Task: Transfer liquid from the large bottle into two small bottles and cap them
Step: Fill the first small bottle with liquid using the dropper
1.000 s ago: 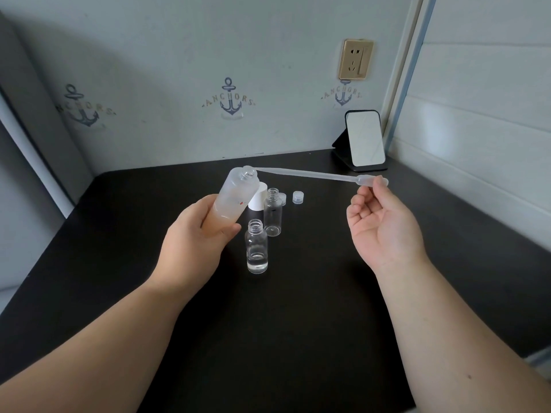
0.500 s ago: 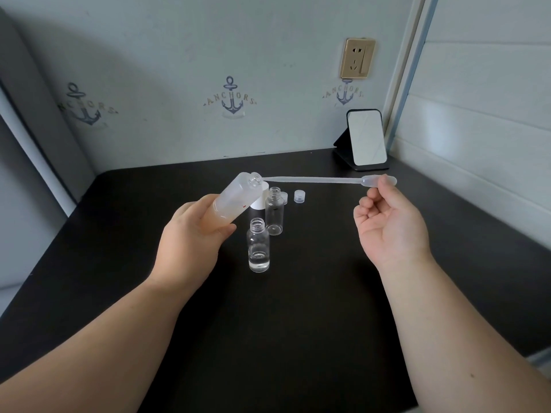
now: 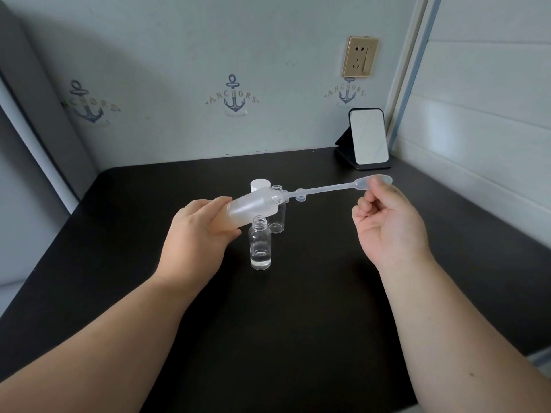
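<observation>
My left hand (image 3: 199,236) grips the large frosted bottle (image 3: 256,205), tipped far over with its open mouth pointing right. My right hand (image 3: 387,226) pinches the bulb of a clear plastic pipette (image 3: 328,188), whose tip sits in the large bottle's mouth. Below the tipped bottle stands a small clear bottle (image 3: 260,244), uncapped, with a little liquid at its bottom. A second small uncapped bottle (image 3: 278,216) stands just behind it, partly hidden by the large bottle. A small clear cap (image 3: 301,195) lies behind the pipette. The large bottle's white cap (image 3: 260,185) stands at the back.
The black table (image 3: 298,308) runs to a wall at the back and another at the right. A small mirror on a black stand (image 3: 368,138) sits in the back right corner. A wall socket (image 3: 359,56) is above it.
My left hand has tipped the large bottle further toward horizontal. My right hand has stayed near the same spot, and the pipette's tip has stayed at the bottle's mouth.
</observation>
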`<state>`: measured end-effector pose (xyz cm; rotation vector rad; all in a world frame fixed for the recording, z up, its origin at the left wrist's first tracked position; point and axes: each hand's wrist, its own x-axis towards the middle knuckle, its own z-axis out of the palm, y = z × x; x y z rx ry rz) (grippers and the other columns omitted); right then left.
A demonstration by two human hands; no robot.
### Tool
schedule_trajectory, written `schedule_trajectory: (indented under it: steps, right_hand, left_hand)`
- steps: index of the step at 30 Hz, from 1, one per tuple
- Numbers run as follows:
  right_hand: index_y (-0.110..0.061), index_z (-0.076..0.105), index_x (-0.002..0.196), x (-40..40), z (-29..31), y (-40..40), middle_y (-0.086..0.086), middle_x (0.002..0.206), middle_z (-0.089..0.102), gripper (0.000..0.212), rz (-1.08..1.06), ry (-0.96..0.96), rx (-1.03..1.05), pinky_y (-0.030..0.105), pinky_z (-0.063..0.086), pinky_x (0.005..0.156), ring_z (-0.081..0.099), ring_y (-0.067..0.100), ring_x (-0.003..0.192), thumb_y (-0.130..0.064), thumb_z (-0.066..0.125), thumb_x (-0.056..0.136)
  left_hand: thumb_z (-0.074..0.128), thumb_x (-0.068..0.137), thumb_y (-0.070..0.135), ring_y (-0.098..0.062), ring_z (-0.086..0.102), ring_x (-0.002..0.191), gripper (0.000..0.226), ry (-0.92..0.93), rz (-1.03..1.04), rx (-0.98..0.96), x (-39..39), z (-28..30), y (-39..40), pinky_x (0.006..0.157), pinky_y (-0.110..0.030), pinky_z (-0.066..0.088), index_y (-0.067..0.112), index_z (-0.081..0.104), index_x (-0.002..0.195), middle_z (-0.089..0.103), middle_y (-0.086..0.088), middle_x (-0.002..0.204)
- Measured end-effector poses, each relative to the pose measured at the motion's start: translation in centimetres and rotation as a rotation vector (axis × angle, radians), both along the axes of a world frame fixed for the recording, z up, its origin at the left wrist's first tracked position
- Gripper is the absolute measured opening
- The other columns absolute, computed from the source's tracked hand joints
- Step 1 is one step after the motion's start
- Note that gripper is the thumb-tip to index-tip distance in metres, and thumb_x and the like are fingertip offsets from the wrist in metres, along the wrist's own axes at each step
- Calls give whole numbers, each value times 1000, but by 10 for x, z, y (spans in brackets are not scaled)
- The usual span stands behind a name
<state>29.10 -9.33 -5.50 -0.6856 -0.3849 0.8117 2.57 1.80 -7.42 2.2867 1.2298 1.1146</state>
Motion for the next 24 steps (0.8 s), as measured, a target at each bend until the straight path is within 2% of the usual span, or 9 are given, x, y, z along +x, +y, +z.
schedule_trajectory:
  steps: [2,4,9,13,16,24]
  right_hand:
    - [-15,78,74,-1,0,0,-4,70,60,17,25,-29,-1,17,47,64,51,8,62,-13,72,90]
    - [-10,78,86,-3,1,0,-2,74,65,5,57,-63,3,18,48,66,55,8,64,-12,74,87]
    - [-8,81,89,-11,1,-1,9,95,70,12,131,-174,7,20,51,67,60,8,67,-13,79,79]
    - [-14,83,90,-16,1,0,1,80,70,12,186,-287,-30,22,53,69,61,10,71,-16,77,80]
    - [-14,83,92,-18,0,0,1,78,69,13,204,-320,-52,23,54,69,62,11,71,-17,77,80]
    - [-14,82,94,-8,0,-2,0,76,65,14,176,-189,-35,23,52,65,58,13,64,-20,76,83]
  left_hand:
    - [80,82,20,-16,51,112,53,8,-7,16,1,-1,-1,92,-27,37,30,64,131,55,13,114]
    - [80,82,20,-17,51,112,52,15,-12,26,2,-1,0,92,-28,38,30,64,131,56,12,114]
    - [80,83,21,-18,52,112,51,18,-10,33,3,-2,1,91,-28,37,29,64,131,57,13,114]
    - [80,83,21,-18,53,112,51,19,-14,36,3,-3,1,93,-30,40,30,64,130,58,12,115]
    - [80,83,22,-18,53,112,51,20,-11,37,3,-2,1,93,-29,40,29,64,131,59,10,117]
    - [81,83,20,-19,53,112,50,13,0,21,2,-1,-1,93,-30,40,28,65,129,59,10,115]
